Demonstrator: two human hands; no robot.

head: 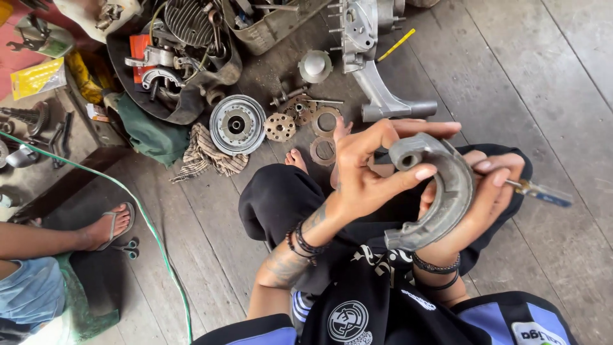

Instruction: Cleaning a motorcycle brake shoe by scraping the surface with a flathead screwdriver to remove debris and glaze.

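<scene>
My left hand (pixel 367 169) grips the upper end of a grey, curved brake shoe (pixel 447 191), thumb and fingers pinching around its round pivot eye. My right hand (pixel 485 191) cups the shoe's outer curve from behind and also holds a screwdriver (pixel 543 191) with a clear blue handle pointing right. Both hands are raised over my crossed legs in dark trousers (pixel 281 198).
On the plank floor ahead lie a round clutch drum (pixel 237 124), several clutch plates and rings (pixel 300 118), a striped rag (pixel 204 153), an engine casing (pixel 377 70) and trays of parts (pixel 179 57). Another person's sandalled foot (pixel 105 227) and a green hose (pixel 147 223) are at the left.
</scene>
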